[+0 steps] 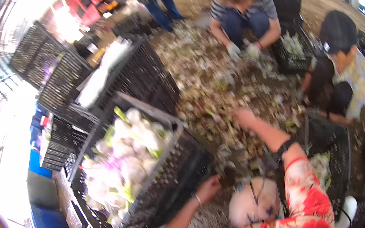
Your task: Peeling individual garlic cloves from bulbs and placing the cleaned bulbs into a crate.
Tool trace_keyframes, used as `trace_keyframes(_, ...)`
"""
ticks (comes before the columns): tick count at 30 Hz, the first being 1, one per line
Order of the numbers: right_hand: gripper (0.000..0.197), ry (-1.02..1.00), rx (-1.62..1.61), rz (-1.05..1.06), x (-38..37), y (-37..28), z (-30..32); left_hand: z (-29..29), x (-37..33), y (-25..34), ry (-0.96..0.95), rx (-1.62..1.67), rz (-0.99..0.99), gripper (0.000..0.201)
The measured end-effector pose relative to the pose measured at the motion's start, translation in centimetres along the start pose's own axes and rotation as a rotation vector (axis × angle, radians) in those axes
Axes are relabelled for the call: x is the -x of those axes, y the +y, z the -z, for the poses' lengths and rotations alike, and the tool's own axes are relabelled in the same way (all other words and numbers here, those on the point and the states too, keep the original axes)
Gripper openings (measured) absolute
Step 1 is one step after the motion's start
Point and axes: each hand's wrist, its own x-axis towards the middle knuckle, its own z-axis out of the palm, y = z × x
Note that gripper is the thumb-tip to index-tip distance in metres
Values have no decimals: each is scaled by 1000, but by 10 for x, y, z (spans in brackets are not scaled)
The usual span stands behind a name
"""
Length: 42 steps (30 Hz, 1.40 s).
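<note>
My left hand [209, 189] is low beside the outer wall of a black plastic crate [167, 194]; its fingers are blurred, and I cannot tell whether they hold anything. White garlic bulbs [126, 154] with short green stems fill that crate. My right arm stretches forward, and my right hand [245, 119] is over a wide heap of garlic skins and trimmings [216, 94] on the ground. Motion smears its fingers, so their grip is unclear. Beside my right forearm, another black crate [326, 133] contains pale and green garlic pieces [321, 168].
Stacked black crates [140, 76] stand at the left. Across the heap, a person in a striped shirt [243, 12] squats with gloved hands in it, beside a crate of garlic [292, 49]. Another person in a dark cap [340, 55] is close at the right. A red vehicle [89, 7] is behind.
</note>
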Motion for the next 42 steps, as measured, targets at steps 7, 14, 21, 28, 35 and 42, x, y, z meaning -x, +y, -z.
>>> trace_keyframes(7, 50, -264, 60, -85, -27, -4, -54, 4, 18, 6, 64, 164, 185, 46)
trace_keyframes(14, 22, -39, 172, -138, -61, 26, -76, 4, 5, 10, 48, 142, 206, 47)
trace_keyframes(21, 16, 238, -754, -165, 1, -8, 11, 6, -15, 70, 159, 363, 283, 60)
trace_keyframes(28, 21, -216, -1818, -118, 102, -77, 38, -9, -36, 132, 459, 541, -348, 59)
trace_keyframes(35, 21, -133, -1286, -16, 139, -87, 53, -10, -17, 147, 288, 835, -345, 50)
trace_keyframes(42, 14, -200, -1430, -109, 157, -109, 67, -5, -7, 137, 305, 647, -423, 43)
